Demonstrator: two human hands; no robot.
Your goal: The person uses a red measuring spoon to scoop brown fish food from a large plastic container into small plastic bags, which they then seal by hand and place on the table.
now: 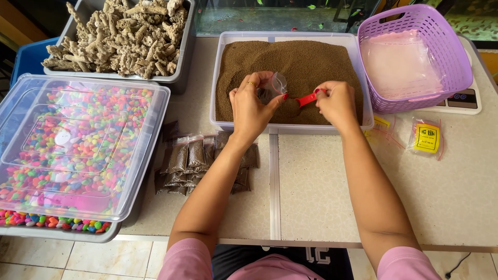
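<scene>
Filling is under way: the left hand (252,103) pinches a small clear bag (276,84) by its mouth, fingers curled and clamped on the plastic, holding it open just above the brown granules (311,59) in the clear tub (224,78). The right hand (336,101) has its fingertips closed tight on the handle of a red scoop (306,98), whose bowl points toward the bag and sits low at the granule surface. By my read, this is the scoop-and-pour step, and the next move calls for a level lift and a careful tip into that narrow opening, since a loose tilt would spill grains back into the tub. In front of the tub, beside the left forearm, lies a pile of filled little packets (189,158) on the speckled table (446,197). To the left, 1 lidded box of coloured pebbles (67,140); behind it, a grey tray of pale coral pieces (124,33). On the right, a purple basket (446,52) holds empty clear bags, partly over a scale (467,99), with a yellow-labelled packet (426,137) nearby. Tiled floor shows below the table edge.
</scene>
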